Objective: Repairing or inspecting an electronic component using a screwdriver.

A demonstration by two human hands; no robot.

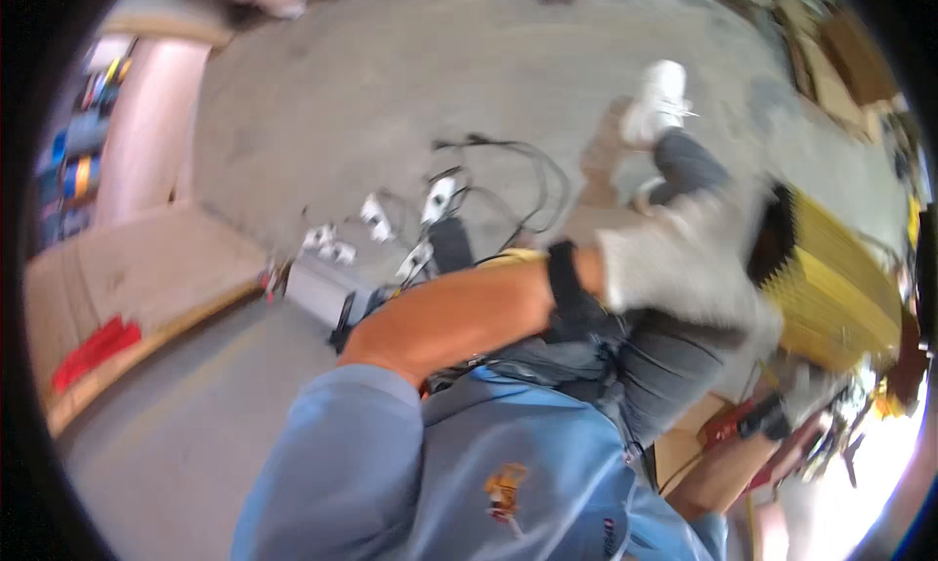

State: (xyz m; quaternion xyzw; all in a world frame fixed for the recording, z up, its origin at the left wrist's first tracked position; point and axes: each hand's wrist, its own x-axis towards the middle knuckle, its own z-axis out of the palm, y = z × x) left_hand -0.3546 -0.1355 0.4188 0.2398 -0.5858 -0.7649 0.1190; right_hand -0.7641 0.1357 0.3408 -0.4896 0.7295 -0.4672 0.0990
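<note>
My left forearm crosses my body to the right, and my left hand (684, 258) wears a pale knitted glove. Its fingers are smeared by motion and reach the near edge of a large yellow ridged block (840, 278) with a dark side. Just below that block is my right hand (801, 395), in a grey glove, beside a cluttered bright area. Blur hides whether either hand grips the block. Dark bands wrap both wrists. My legs are in dark trousers, and one white shoe (660, 102) shows ahead on the floor.
Black cables (537, 165) and several white socket-like pieces (440, 199) lie on the concrete floor by a grey box (327, 287). At the left is a wooden platform (166, 268) with a red cloth (96, 351). Cardboard (831, 72) is at the far right.
</note>
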